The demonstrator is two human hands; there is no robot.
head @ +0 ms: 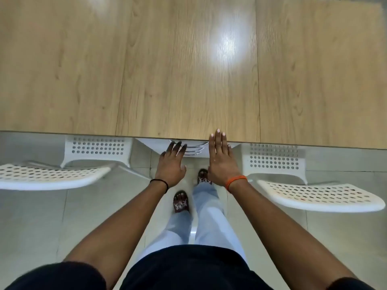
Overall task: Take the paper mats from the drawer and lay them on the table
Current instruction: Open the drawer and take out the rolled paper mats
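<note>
Head view: left hand (pixel 170 164) reaches with straight fingers toward the drawer (pixel 194 152) under the desk (pixel 188 70) edge; grip wide, holding nothing. Its fingertips lie at the left end of the 3 chrome handles (pixel 195 149), which run left-right. Right hand (pixel 219 158) flat, wide, fingertips over the desk edge. Left hand judged nearer. Paper mats not visible, presumably inside.

Light wood-grain table (pixel 167 70) carries only ceiling-light glare (pixel 227 42).

The drawer unit (pixel 188 150) sits under the table's (pixel 188 70) near edge, between a left chair (pixel 62 172) and right chair (pixel 303 185)
</note>
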